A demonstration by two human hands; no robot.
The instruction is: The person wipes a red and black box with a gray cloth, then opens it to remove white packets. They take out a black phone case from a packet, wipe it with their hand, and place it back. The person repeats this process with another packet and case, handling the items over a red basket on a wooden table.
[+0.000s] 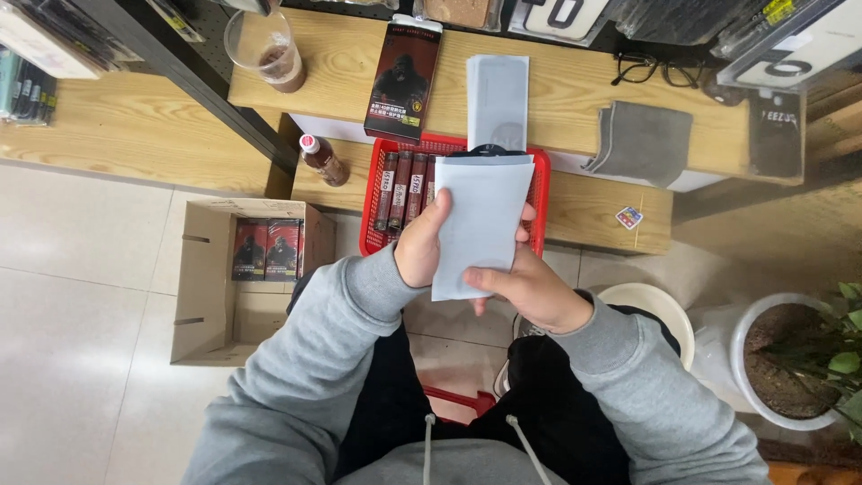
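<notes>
Both my hands hold a white flat pouch (480,220) upright over a red plastic basket (541,193). My left hand (422,242) grips its left edge, fingers wrapped around the front. My right hand (530,287) holds its lower right corner, thumb on the front. Several dark slim boxes (404,187) stand in the basket's left part. A stack of similar white pouches (497,97) lies on the wooden shelf behind the basket.
A dark printed box (402,79) stands on the shelf, with a plastic cup of brown drink (274,52), a small bottle (321,160), a grey cloth (642,142) and glasses (648,67). A cardboard carton (215,296) with dark boxes sits at left. A potted plant (790,359) stands at right.
</notes>
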